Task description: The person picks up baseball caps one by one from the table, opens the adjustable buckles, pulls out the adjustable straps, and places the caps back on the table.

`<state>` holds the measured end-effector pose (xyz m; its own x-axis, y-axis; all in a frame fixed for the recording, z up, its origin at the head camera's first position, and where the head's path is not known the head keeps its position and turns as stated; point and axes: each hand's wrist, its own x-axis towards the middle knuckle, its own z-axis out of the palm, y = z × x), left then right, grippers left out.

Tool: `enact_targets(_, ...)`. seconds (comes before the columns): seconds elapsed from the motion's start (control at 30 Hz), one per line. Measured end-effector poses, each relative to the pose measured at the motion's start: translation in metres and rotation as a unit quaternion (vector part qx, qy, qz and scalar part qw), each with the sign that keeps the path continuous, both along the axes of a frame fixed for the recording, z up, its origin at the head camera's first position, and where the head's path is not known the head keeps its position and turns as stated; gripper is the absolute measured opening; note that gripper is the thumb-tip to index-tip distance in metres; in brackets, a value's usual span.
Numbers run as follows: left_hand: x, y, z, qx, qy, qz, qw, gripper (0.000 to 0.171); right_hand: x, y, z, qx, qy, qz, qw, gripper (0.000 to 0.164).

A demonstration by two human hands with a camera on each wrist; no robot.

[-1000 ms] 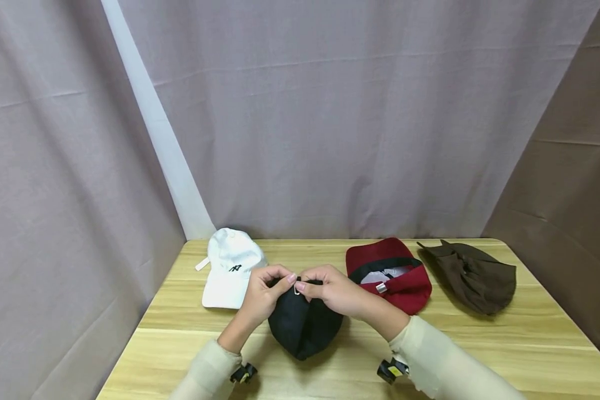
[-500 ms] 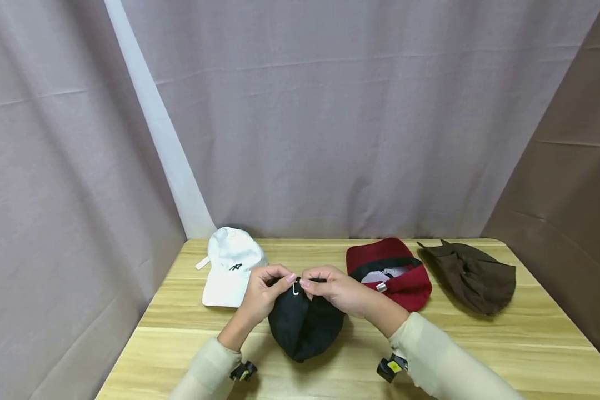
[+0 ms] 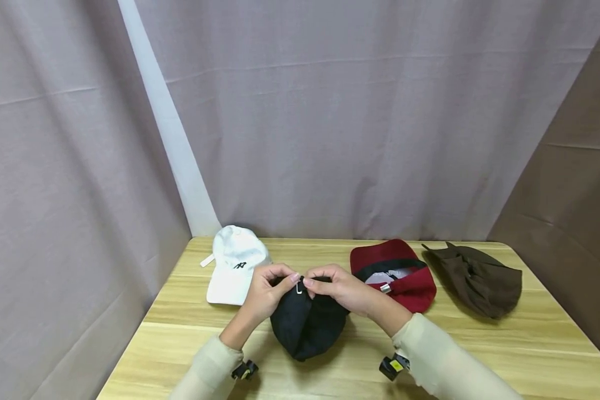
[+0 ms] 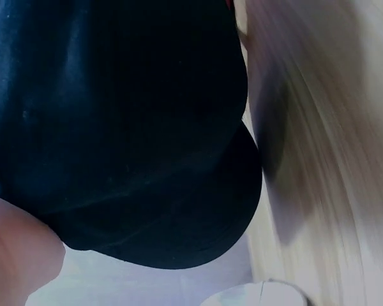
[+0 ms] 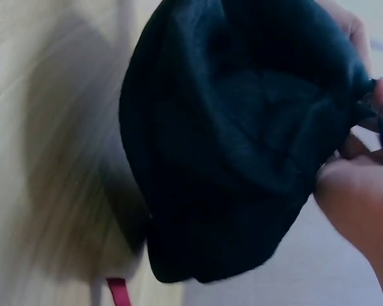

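A black cap (image 3: 307, 328) hangs over the middle of the table between both hands, its rounded crown toward me. My left hand (image 3: 267, 291) pinches the band at its top edge between thumb and fingers. Close beside it, my right hand (image 3: 342, 289) pinches the strap at the same edge. Between the two thumbs shows a small silver buckle (image 3: 299, 288). In the left wrist view the crown and brim of the black cap (image 4: 127, 115) fill much of the picture, above the wood. The right wrist view has the fingertips at the edge of the cap (image 5: 223, 140).
Behind my left hand lies a white cap (image 3: 232, 272) with a black logo. To the right are an upturned dark red cap (image 3: 415, 289) and a crumpled brown hat (image 3: 485, 280). The wooden table (image 3: 180, 344) ends at a grey curtain (image 3: 300, 139).
The right thumb has shifted slightly right, off the buckle, which now shows more fully. Both hands keep their pinch on the cap. The head view has turned a little to the left.
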<state>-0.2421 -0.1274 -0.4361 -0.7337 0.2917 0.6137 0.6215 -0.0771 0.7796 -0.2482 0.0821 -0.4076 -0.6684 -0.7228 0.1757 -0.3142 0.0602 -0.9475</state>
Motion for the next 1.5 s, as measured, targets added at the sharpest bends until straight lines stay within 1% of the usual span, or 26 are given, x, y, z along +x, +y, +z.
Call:
enact_targets(0.07, 0.001, -0.001, 0.000, -0.013, -0.001, 0.016, 0.9998, 0.014, 0.000, 0.001, 0.002, 0.032, 0.042, -0.014, 0.998, 0.023)
enact_targets(0.13, 0.002, -0.001, 0.000, -0.027, -0.006, 0.034, 0.9990, 0.014, 0.001, 0.002, 0.006, 0.064, 0.083, -0.028, 0.994, 0.017)
enact_targets(0.23, 0.005, -0.001, 0.000, -0.047, -0.006, 0.055, 0.9974, 0.013, 0.004, 0.000, 0.011, 0.109, 0.138, -0.052, 0.983, 0.014)
enact_targets(0.33, 0.006, -0.001, 0.000, -0.057, -0.002, 0.070, 0.9959, 0.013, 0.008, -0.004, 0.016, 0.142, 0.166, -0.079, 0.973, 0.013)
enact_targets(0.4, 0.007, -0.001, -0.001, -0.062, 0.004, 0.078, 0.9950, 0.013, 0.011, -0.007, 0.018, 0.158, 0.180, -0.099, 0.966, 0.010)
enact_targets(0.5, 0.007, 0.000, -0.001, -0.065, 0.005, 0.087, 0.9941, 0.013, 0.015, -0.010, 0.021, 0.171, 0.186, -0.124, 0.960, 0.007)
enact_targets(0.6, 0.007, 0.000, -0.001, -0.068, -0.001, 0.088, 0.9938, 0.014, 0.018, -0.013, 0.024, 0.178, 0.188, -0.135, 0.956, 0.011)
enact_targets(0.67, 0.008, -0.001, 0.000, -0.065, -0.009, 0.086, 0.9942, 0.014, 0.019, -0.015, 0.025, 0.174, 0.184, -0.132, 0.958, 0.013)
enact_targets(0.77, 0.007, -0.003, 0.001, -0.061, -0.018, 0.081, 0.9947, 0.014, 0.017, -0.017, 0.023, 0.152, 0.168, -0.118, 0.967, 0.014)
enact_targets(0.9, 0.006, -0.007, 0.003, -0.062, -0.031, 0.072, 0.9950, 0.015, 0.012, -0.017, 0.017, 0.103, 0.130, -0.091, 0.982, 0.013)
enact_targets(1.03, 0.003, -0.009, 0.003, -0.058, -0.038, 0.059, 0.9958, 0.015, 0.009, -0.016, 0.014, 0.066, 0.092, -0.077, 0.991, 0.016)
enact_targets(1.13, 0.003, -0.010, 0.003, -0.052, -0.036, 0.053, 0.9966, 0.015, 0.009, -0.015, 0.015, 0.054, 0.067, -0.075, 0.993, 0.020)
enact_targets(1.27, 0.001, -0.011, 0.002, -0.044, -0.032, 0.046, 0.9975, 0.015, 0.007, -0.014, 0.015, 0.049, 0.050, -0.070, 0.995, 0.025)
enact_targets(1.4, 0.001, -0.011, 0.001, -0.040, -0.038, 0.039, 0.9977, 0.015, 0.003, -0.011, 0.012, 0.040, 0.040, -0.052, 0.997, 0.027)
enact_targets(1.5, 0.001, -0.010, 0.001, -0.038, -0.041, 0.034, 0.9979, 0.015, 0.001, -0.008, 0.011, 0.029, 0.023, -0.038, 0.999, 0.028)
